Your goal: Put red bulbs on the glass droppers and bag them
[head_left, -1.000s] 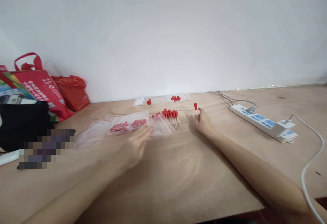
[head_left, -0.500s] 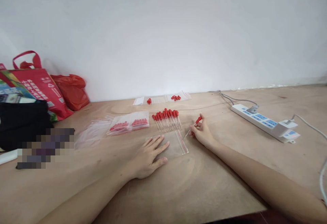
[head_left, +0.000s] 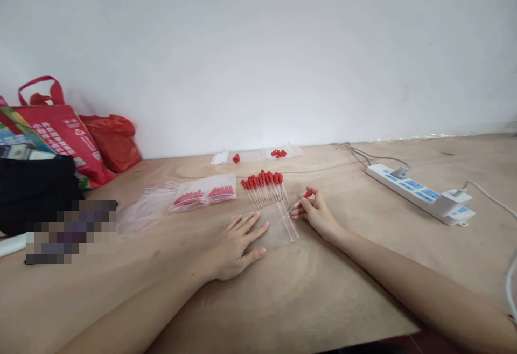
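Observation:
My left hand (head_left: 242, 246) lies flat with fingers spread, pressing on a clear zip bag (head_left: 274, 227) on the table. The bag's red-striped mouth faces right. In my right hand (head_left: 317, 214) is a glass dropper (head_left: 307, 194) with a red rubber bulb, pinched between thumb and fingers. Its clear tip points left and down, at the bag's mouth; whether it is inside, I cannot tell. Just behind the bag, several droppers (head_left: 262, 181) lie in a row, red bulbs away from me.
Filled zip bags (head_left: 205, 195) with red bulbs lie left of the row, beside flat clear bags (head_left: 147, 208). Bags with loose red bulbs (head_left: 278, 153) lie near the wall. A white power strip (head_left: 416, 189) with cables is on the right; red bags (head_left: 111, 141) stand at far left.
My right hand has tipped the dropper flatter and moved its tip left to the bag's mouth. My left hand stays on the bag.

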`<move>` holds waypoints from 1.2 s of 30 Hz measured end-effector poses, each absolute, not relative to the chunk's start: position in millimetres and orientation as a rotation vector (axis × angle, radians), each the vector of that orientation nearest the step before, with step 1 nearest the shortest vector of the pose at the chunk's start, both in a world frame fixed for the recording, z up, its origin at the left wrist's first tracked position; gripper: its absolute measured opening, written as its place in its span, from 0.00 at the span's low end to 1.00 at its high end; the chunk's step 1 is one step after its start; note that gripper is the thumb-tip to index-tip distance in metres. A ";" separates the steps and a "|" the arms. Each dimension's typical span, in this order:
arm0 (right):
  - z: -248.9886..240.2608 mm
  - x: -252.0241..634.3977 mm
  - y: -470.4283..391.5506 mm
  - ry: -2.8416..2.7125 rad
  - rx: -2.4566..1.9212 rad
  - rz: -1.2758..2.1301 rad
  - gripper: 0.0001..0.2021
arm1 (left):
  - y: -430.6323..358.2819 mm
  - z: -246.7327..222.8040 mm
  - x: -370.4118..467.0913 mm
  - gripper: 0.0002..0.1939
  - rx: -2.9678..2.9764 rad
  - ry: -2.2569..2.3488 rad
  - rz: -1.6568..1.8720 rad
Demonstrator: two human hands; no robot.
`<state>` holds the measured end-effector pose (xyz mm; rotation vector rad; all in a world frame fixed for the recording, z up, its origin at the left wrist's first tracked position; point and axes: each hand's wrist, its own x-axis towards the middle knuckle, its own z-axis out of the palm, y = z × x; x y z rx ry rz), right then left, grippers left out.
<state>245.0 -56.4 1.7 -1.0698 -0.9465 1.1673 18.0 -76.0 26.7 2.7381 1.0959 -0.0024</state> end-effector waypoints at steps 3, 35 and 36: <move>1.9 242.7 -59.9 -0.949 -1.003 1.271 0.22 | -76.1 28.2 19.1 0.28 2.730 1.097 -0.003; 7.1 260.3 -59.8 -1.294 -1.099 1.655 0.14 | -75.8 35.2 12.5 0.24 2.690 1.019 0.071; 6.2 261.3 -59.3 -1.317 -1.104 1.635 0.13 | -75.2 35.1 11.5 0.23 2.689 1.005 0.085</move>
